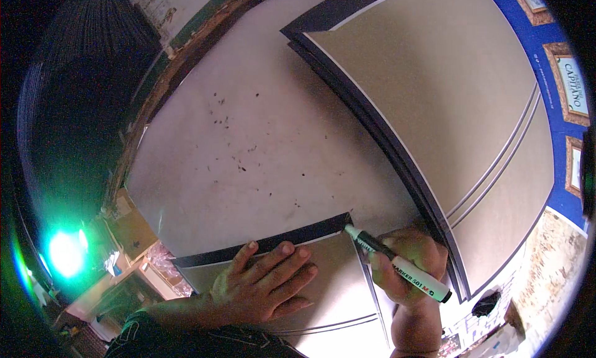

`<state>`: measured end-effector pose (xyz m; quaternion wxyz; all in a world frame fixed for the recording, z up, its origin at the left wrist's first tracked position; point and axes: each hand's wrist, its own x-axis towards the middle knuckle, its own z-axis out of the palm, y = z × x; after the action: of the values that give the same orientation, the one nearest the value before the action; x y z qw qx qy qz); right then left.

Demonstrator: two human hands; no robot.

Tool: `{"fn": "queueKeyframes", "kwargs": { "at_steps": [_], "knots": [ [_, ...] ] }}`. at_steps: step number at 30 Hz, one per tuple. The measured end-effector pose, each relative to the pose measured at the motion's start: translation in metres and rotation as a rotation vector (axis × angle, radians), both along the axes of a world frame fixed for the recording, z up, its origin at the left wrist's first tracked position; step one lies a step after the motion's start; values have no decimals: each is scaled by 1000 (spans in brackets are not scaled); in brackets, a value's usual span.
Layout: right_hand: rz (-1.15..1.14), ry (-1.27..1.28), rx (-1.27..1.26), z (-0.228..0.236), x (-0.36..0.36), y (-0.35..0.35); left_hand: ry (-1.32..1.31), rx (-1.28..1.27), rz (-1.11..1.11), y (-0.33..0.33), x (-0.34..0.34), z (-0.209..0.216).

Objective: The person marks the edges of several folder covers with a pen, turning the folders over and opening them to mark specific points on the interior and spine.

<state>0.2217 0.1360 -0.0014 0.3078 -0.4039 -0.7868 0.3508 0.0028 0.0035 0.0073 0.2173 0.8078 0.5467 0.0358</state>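
The right hand [419, 249] is gripping a marker [403, 266], which is slanting over the black-edged corner of the near sheet [344, 268]; whether its tip is touching is unclear. The left hand [267, 283] is lying flat on that sheet, fingers loosely extended, grasping nothing. Larger sheets [428, 91] are lying rightward on the table [261, 141].

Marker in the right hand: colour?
Marker: white, with a dark band and black rear end; best in the head view.
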Motion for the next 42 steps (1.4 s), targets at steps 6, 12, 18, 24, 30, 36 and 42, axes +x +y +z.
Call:
{"fn": "queueKeyframes", "kwargs": {
  "at_steps": [6, 12, 18, 24, 30, 36, 42],
  "knots": [
    [-53, 39, 124, 9, -3, 1, 6, 20, 1, 1, -1, 2],
    [-97, 232, 31, 0, -8, -12, -30, 12, 15, -1, -1, -1],
    [-126, 36, 1, -10, -2, -17, -33, 27, 8, 0, -2, -2],
    [-44, -19, 98, -13, -2, -15, -37, 18, 16, 2, -3, 0],
    [49, 80, 142, -8, -15, -3, -22, 44, 26, 1, -2, -1],
    [49, 113, 141, -16, -13, -6, -36, 67, 41, 0, -1, -3],
    [128, 42, 5, -4, -9, -5, -33, 59, 22, 3, -4, -1]
  ]
}}
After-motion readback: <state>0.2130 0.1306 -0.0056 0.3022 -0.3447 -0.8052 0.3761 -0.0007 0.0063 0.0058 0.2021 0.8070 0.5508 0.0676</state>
